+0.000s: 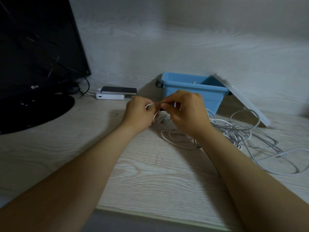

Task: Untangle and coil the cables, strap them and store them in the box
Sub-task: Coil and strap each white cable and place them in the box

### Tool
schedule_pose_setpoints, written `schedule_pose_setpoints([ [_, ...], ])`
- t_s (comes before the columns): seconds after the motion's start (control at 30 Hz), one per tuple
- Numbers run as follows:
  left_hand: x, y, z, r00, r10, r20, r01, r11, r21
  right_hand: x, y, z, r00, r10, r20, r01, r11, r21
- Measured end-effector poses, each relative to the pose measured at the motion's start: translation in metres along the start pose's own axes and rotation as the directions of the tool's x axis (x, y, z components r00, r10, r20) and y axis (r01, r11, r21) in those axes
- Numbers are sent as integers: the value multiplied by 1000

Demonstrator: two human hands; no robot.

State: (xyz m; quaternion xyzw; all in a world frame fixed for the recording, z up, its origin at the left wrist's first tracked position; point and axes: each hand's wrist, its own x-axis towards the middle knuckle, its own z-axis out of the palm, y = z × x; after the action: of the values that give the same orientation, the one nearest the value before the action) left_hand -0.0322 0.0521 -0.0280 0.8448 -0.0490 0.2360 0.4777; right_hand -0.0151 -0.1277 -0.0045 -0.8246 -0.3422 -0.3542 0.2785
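My left hand (139,113) grips a small coil of white cable (150,106) just above the desk. My right hand (187,109) pinches a thin dark strap (163,103) beside that coil, fingers curled. Below and between the hands more white cable loops (177,139) lie on the desk. A tangle of white and grey cables (250,133) spreads to the right. The open blue box (192,87) stands just behind my right hand, with something small inside.
The box's pale lid (240,97) leans against its right side. A black monitor (38,52) on a round base (33,109) fills the left. A phone lies on a white power bank (111,96) behind my left hand. The desk's front edge (150,213) is near.
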Motion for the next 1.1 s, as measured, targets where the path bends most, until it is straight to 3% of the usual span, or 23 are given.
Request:
schedule_pose_setpoints([
  [0.23, -1, 12, 4, 974, -218, 57, 222, 888, -403, -2, -4, 5, 999, -38, -23, 36, 994, -102],
  [0.4, -1, 22, 3, 919, -337, 205, 386, 667, -637, -3, -3, 4, 998, 6, -66, -12, 995, -94],
  [0.5, -3, 24, 1, 896, -339, 286, 441, 619, -650, -4, -5, 2, 999, -12, -45, 9, 997, -78],
  [0.67, -7, 27, 4, 921, -309, 236, 388, 715, -581, -6, -11, -4, 996, -59, -72, 59, 998, -1],
  [0.9, -8, 29, 7, 900, -305, 313, 437, 635, -637, -4, -9, 3, 986, 109, -128, -95, 989, 112],
  [1.1, -11, 39, 5, 861, -297, 413, 507, 575, -642, -3, -10, 8, 993, -67, -97, 57, 994, -96],
])
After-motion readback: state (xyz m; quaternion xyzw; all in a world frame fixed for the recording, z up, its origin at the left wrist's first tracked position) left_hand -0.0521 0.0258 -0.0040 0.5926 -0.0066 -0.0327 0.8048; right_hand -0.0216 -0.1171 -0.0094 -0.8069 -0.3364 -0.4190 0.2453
